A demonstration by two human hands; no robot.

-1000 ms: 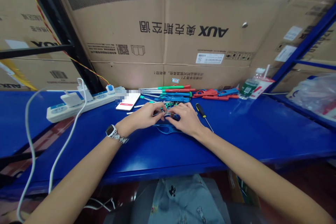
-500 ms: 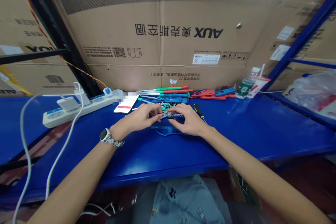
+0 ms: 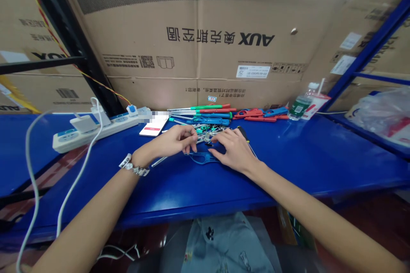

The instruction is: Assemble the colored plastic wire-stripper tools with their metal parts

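My left hand (image 3: pixel 179 140) is over the left side of a pile of small metal parts (image 3: pixel 206 135), its fingers curled together; whatever is between them is too small to name. A thin metal rod (image 3: pixel 159 161) shows below it. My right hand (image 3: pixel 235 147) hovers at the right side of the pile, thumb and fingers apart, with nothing visible held. Below and between the hands lies a blue plastic piece (image 3: pixel 203 158). A black and yellow screwdriver (image 3: pixel 242 132) is partly hidden behind my right hand.
Behind the pile lie green and red-handled tools (image 3: pixel 208 107) and red plastic pieces (image 3: pixel 256 114). A phone (image 3: pixel 154 124) and a power strip (image 3: pixel 105 129) are to the left. At the back right stand a bottle (image 3: pixel 299 104) and a cup (image 3: pixel 317 104). A cardboard box (image 3: pixel 192 8) forms the backdrop.
My hands have moved slightly apart, and my right thumb and fingers have come off the small parts. The rod below my left hand now shows. My right hand covers more of the screwdriver.
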